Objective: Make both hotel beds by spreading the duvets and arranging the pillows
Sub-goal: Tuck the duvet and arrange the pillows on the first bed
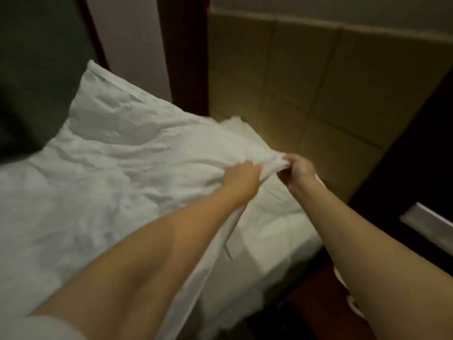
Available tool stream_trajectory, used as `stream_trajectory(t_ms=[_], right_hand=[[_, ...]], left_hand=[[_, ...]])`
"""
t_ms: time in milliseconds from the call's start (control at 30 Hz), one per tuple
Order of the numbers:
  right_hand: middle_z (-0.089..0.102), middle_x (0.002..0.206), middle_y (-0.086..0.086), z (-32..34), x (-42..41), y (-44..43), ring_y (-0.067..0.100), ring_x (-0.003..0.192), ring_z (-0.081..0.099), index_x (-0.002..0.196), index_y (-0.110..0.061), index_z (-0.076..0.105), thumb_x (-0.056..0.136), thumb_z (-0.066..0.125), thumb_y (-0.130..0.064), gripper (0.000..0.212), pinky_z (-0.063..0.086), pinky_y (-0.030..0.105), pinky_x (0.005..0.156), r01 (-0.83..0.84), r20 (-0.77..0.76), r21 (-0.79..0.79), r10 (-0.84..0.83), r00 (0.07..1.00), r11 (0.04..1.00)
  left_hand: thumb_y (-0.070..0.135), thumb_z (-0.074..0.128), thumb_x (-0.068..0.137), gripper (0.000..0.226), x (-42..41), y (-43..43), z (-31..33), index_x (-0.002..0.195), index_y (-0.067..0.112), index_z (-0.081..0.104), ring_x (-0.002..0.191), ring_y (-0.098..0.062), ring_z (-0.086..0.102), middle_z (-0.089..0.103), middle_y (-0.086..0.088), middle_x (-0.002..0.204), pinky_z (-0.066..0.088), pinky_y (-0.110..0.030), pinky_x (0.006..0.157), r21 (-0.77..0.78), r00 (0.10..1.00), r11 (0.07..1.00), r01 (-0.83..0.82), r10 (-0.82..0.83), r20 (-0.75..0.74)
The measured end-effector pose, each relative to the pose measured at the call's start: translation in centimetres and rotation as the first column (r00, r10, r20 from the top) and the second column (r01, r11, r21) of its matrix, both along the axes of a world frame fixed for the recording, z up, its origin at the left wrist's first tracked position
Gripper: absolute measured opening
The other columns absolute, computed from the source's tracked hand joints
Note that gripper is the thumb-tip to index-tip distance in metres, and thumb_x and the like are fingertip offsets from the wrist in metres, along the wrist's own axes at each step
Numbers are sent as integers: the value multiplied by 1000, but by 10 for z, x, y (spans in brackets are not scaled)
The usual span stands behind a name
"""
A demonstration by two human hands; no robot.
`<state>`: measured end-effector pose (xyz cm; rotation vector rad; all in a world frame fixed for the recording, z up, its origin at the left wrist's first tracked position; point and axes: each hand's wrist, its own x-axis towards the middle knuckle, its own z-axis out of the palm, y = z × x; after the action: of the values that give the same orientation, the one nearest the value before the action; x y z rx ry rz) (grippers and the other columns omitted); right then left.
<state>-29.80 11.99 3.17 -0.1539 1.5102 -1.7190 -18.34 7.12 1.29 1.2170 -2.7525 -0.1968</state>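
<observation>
A white crumpled duvet (117,168) covers the bed and fills the left and middle of the head view. My left hand (241,176) grips its raised edge near the bed's right side. My right hand (297,171) pinches the same edge a little further right, and the fabric is stretched between the two hands. Below the lifted edge the white sheet (277,217) on the mattress shows. At the far end of the bed lies a white pillow (103,94), partly merged with the duvet in the blurred picture.
A padded beige headboard panel (318,77) stands behind the hands. A dark wooden post (186,57) rises between it and the pale wall. Dark furniture with a metal handle (426,224) is at the right. A narrow reddish floor strip (316,290) runs beside the bed.
</observation>
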Motion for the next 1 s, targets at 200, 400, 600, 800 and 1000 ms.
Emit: stream_trajectory(t_ms=[200, 400, 600, 800, 1000], right_hand=[[54, 72, 9, -156, -37, 58, 22, 66, 52, 72, -2, 61, 88, 52, -5, 19, 40, 29, 56, -105, -168, 455, 201, 965, 884], [39, 60, 7, -135, -60, 56, 22, 62, 40, 54, -11, 37, 83, 53, -11, 32, 31, 32, 60, -180, -424, 540, 451, 786, 822], [39, 59, 1, -142, -77, 58, 17, 58, 37, 55, -13, 37, 89, 53, -20, 38, 29, 30, 56, -137, -503, 561, 468, 726, 816], [47, 65, -1, -107, -100, 34, 18, 66, 46, 61, -16, 45, 94, 52, -27, 36, 35, 29, 65, -119, -621, 509, 459, 636, 853], [46, 67, 0, -105, -114, 21, 19, 68, 46, 61, -14, 44, 96, 50, -28, 38, 35, 29, 67, -78, -596, 537, 444, 669, 840]], left_hand=[[24, 48, 94, 47, -25, 89, -176, 138, 14, 34, 112, -33, 54, 52, -14, 127, 44, -39, 90, 355, 995, 935, -27, -11, 103], [40, 54, 91, 51, -46, 85, -167, 131, 11, 37, 112, -32, 49, 48, -15, 125, 45, -41, 88, 353, 996, 932, -84, 87, 7], [32, 44, 97, 32, -62, 70, -162, 116, 7, 49, 103, -29, 53, 56, -14, 113, 36, -33, 73, 315, 999, 949, -30, 39, -22], [37, 41, 98, 27, -65, 52, -140, 94, 14, 53, 84, -20, 48, 52, -2, 92, 35, -32, 68, 264, 968, 964, 25, 42, -247], [18, 46, 91, 24, -57, 38, -151, 112, 7, 48, 90, -26, 55, 53, -12, 110, 38, -30, 70, 64, 997, 998, -27, 32, -77]])
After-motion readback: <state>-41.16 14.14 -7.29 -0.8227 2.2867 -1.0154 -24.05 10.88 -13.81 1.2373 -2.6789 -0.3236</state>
